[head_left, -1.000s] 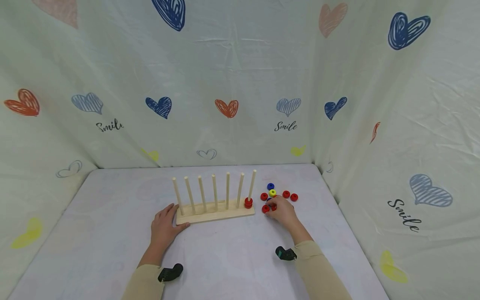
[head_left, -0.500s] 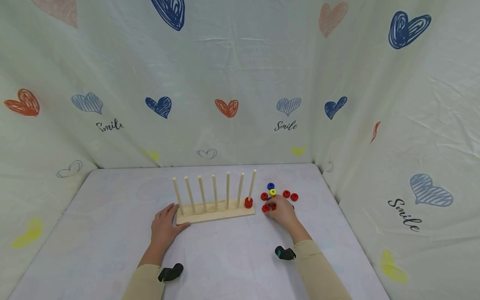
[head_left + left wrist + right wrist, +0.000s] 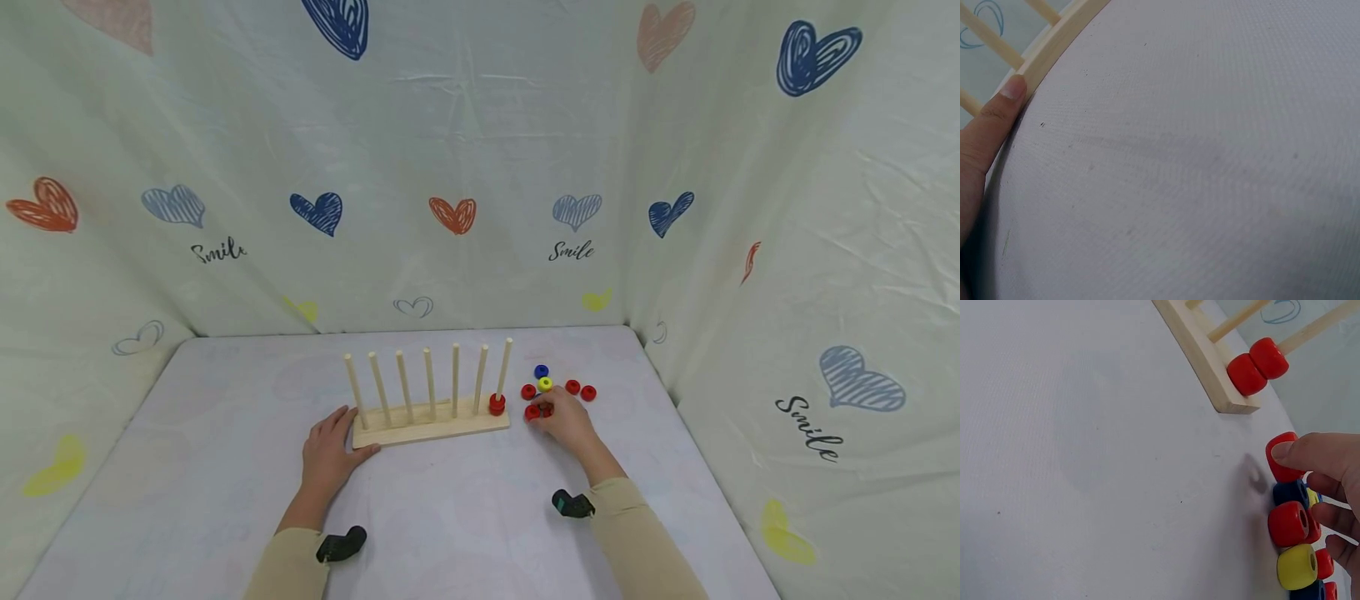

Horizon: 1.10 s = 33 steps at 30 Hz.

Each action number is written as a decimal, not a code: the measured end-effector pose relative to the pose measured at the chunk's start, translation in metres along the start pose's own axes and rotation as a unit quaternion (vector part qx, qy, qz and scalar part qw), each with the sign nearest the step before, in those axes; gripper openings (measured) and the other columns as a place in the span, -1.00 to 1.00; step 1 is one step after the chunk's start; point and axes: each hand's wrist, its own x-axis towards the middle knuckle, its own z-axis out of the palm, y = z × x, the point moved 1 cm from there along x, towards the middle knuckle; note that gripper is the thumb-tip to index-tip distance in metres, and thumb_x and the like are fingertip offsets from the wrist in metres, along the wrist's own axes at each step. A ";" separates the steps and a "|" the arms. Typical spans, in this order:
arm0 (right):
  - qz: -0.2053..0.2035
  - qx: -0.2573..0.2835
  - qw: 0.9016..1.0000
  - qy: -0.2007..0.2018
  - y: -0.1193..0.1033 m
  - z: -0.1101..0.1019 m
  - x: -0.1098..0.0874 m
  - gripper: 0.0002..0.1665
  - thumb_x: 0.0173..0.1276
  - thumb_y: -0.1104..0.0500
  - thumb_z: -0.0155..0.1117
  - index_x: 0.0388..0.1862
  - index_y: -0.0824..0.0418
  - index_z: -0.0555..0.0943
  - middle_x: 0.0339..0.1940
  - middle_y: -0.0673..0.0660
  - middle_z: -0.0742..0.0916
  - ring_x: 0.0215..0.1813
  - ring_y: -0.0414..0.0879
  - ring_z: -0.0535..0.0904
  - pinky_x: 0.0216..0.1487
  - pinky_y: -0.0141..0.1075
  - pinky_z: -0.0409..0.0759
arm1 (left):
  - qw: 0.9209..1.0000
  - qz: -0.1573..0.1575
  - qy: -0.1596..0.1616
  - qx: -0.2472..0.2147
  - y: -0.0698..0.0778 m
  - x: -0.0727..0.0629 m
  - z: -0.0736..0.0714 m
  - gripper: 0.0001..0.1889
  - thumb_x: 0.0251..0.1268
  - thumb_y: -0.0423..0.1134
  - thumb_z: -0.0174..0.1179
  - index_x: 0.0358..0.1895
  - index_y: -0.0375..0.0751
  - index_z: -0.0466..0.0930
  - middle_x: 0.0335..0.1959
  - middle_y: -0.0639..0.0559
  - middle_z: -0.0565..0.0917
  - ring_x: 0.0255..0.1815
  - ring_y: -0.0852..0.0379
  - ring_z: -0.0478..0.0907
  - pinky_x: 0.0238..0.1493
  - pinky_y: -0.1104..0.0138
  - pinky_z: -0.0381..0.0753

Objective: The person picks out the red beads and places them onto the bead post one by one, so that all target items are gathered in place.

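Observation:
A wooden peg stand [image 3: 431, 431] with a row of upright pegs stands mid-table. Two red beads [image 3: 497, 405] are stacked on its rightmost peg. My left hand [image 3: 327, 454] rests at the stand's left end, fingers spread, with the straight thumb [image 3: 999, 112] lying along the front edge of the base. To the right of the stand, my right hand [image 3: 567, 423] pinches a red bead [image 3: 1282, 472] between thumb and a finger, its shadow on the cloth beside it. Below it in the right wrist view are a blue bead [image 3: 1289, 495], another red bead [image 3: 1286, 525] and a yellow bead [image 3: 1296, 567].
Two more red beads [image 3: 581, 390] lie behind the right hand, and a blue bead [image 3: 542, 371] sits farthest back in the group. A pale cloth covers the table [image 3: 442, 517]. A heart-printed curtain [image 3: 375, 267] hangs behind and along both sides.
My right hand stays almost in place; the pinched red bead has shifted slightly away from me and up. My left hand and the peg stand have not moved.

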 end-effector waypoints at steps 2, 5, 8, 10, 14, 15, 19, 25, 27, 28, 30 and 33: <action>-0.004 0.001 1.000 0.004 -0.002 -0.003 0.000 -0.67 0.11 0.21 0.54 -0.10 0.17 0.73 -0.20 0.03 0.60 -0.16 -0.06 0.50 -0.10 -0.18 0.59 | 1.000 0.003 0.007 0.000 0.000 0.001 0.000 -0.12 0.07 0.05 0.44 0.39 -0.35 0.29 0.41 -0.34 0.23 0.35 -0.40 0.12 0.23 -0.28 0.13; -0.005 0.004 1.000 0.009 -0.006 -0.007 0.001 -0.68 0.11 0.21 0.55 -0.12 0.15 0.74 -0.24 0.03 0.59 -0.18 -0.06 0.48 -0.14 -0.21 0.58 | 1.000 0.006 0.014 -0.003 0.000 0.001 0.000 -0.12 0.06 0.05 0.44 0.39 -0.34 0.30 0.40 -0.34 0.24 0.35 -0.40 0.13 0.23 -0.28 0.14; -0.004 0.006 1.000 0.012 -0.010 -0.012 0.002 -0.68 0.11 0.22 0.54 -0.11 0.15 0.73 -0.23 0.03 0.59 -0.19 -0.05 0.48 -0.16 -0.22 0.59 | 1.000 0.006 0.014 -0.003 0.000 0.001 -0.001 -0.12 0.07 0.04 0.44 0.39 -0.34 0.30 0.41 -0.34 0.24 0.35 -0.40 0.13 0.23 -0.28 0.14; -0.004 0.005 1.000 0.013 -0.013 -0.015 0.002 -0.68 0.11 0.21 0.54 -0.11 0.15 0.74 -0.24 0.03 0.60 -0.21 -0.05 0.48 -0.19 -0.24 0.59 | 1.000 0.005 0.009 -0.001 0.000 0.002 -0.001 -0.13 0.07 0.04 0.44 0.39 -0.35 0.29 0.41 -0.35 0.23 0.35 -0.41 0.12 0.24 -0.28 0.14; -0.011 -0.002 1.000 0.014 -0.019 -0.020 0.001 -0.67 0.12 0.20 0.54 -0.10 0.15 0.74 -0.26 0.02 0.60 -0.26 -0.05 0.46 -0.28 -0.28 0.54 | 1.000 0.003 0.006 0.004 0.001 0.002 -0.002 -0.13 0.08 0.03 0.44 0.39 -0.35 0.28 0.41 -0.35 0.23 0.35 -0.42 0.12 0.25 -0.28 0.13; -0.013 -0.004 1.000 0.013 -0.020 -0.022 0.001 -0.66 0.12 0.19 0.54 -0.09 0.15 0.74 -0.27 0.02 0.60 -0.27 -0.05 0.45 -0.30 -0.29 0.52 | 1.000 0.003 0.006 0.005 0.001 0.002 -0.002 -0.13 0.08 0.03 0.44 0.39 -0.36 0.28 0.41 -0.36 0.23 0.35 -0.42 0.12 0.24 -0.28 0.14; -0.025 0.005 1.000 0.016 -0.025 -0.029 -0.001 -0.66 0.12 0.20 0.54 -0.09 0.16 0.73 -0.26 0.02 0.61 -0.27 -0.05 0.44 -0.32 -0.28 0.50 | 1.000 0.010 0.018 0.005 0.001 0.002 -0.002 -0.12 0.05 0.04 0.45 0.38 -0.36 0.30 0.40 -0.35 0.25 0.34 -0.42 0.14 0.22 -0.29 0.16; -0.043 0.023 0.999 0.022 -0.030 -0.036 -0.003 -0.66 0.12 0.21 0.53 -0.08 0.19 0.72 -0.21 0.05 0.64 -0.21 -0.04 0.49 -0.20 -0.21 0.57 | 0.999 0.023 0.033 0.001 0.001 0.001 -0.001 -0.13 0.00 0.04 0.48 0.34 -0.38 0.34 0.36 -0.37 0.29 0.30 -0.43 0.19 0.18 -0.29 0.20; -0.044 0.028 0.998 0.022 -0.033 -0.038 -0.004 -0.66 0.13 0.21 0.52 -0.09 0.19 0.72 -0.20 0.05 0.64 -0.19 -0.04 0.51 -0.17 -0.19 0.59 | 0.999 0.022 0.030 0.001 0.000 0.000 0.000 -0.13 0.01 0.03 0.47 0.35 -0.37 0.34 0.37 -0.37 0.29 0.30 -0.43 0.18 0.19 -0.29 0.20; -0.043 0.031 0.998 0.022 -0.035 -0.039 -0.005 -0.66 0.13 0.20 0.52 -0.08 0.18 0.71 -0.19 0.04 0.64 -0.18 -0.03 0.51 -0.16 -0.19 0.60 | 0.999 0.021 0.027 0.000 0.000 0.000 0.000 -0.13 0.02 0.03 0.46 0.36 -0.37 0.33 0.38 -0.37 0.28 0.31 -0.43 0.18 0.20 -0.29 0.19; -0.042 0.033 0.998 0.021 -0.038 -0.042 -0.006 -0.66 0.14 0.20 0.52 -0.08 0.17 0.71 -0.18 0.04 0.64 -0.17 -0.02 0.51 -0.16 -0.19 0.61 | 1.000 0.018 0.019 -0.001 0.000 -0.001 -0.001 -0.13 0.05 0.03 0.45 0.37 -0.37 0.31 0.39 -0.37 0.26 0.32 -0.43 0.16 0.21 -0.30 0.17; -0.041 0.035 0.998 0.018 -0.043 -0.045 -0.008 -0.66 0.14 0.19 0.52 -0.08 0.17 0.71 -0.17 0.04 0.65 -0.14 0.00 0.51 -0.14 -0.18 0.61 | 1.000 0.014 0.009 -0.002 0.000 -0.002 -0.001 -0.12 0.06 0.03 0.44 0.38 -0.37 0.29 0.40 -0.37 0.24 0.34 -0.44 0.14 0.23 -0.30 0.14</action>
